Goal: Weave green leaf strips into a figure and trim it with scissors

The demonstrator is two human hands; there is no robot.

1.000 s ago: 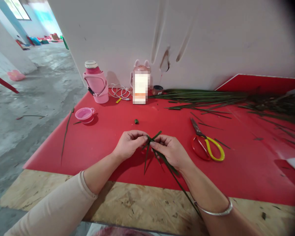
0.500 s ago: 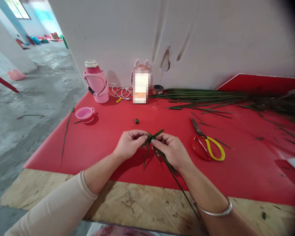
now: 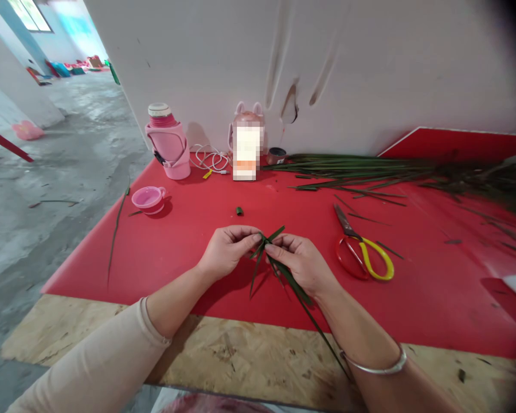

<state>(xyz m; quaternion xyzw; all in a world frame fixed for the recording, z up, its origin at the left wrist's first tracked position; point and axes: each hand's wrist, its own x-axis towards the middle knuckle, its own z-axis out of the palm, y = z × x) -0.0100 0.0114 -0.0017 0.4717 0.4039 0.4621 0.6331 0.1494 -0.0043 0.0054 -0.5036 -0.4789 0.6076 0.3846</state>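
Note:
Between my two hands is a small bunch of crossed green leaf strips [image 3: 290,276], held above the red table covering [image 3: 189,229]. My left hand [image 3: 229,250] pinches it from the left with thumb and forefinger. From the right, my right hand [image 3: 303,261] grips it near the crossing, fingers curled. Short ends stick up and down from the crossing; one long strip trails under my right wrist toward the front edge. The exact folds are hidden by my fingertips. Just beyond lies a small rolled piece of green leaf [image 3: 239,211].
Scissors [image 3: 364,246] with red and yellow handles lie to the right. Long green leaves [image 3: 352,166] are heaped at the back right. A pink cup [image 3: 148,199], a pink bottle [image 3: 169,143], a white cable [image 3: 210,160] and an upright phone [image 3: 246,152] stand or lie along the left and back.
My hands stay in nearly the same spot, with only slight shifts of the fingers and leaf strips. Everything else on the table is where it was.

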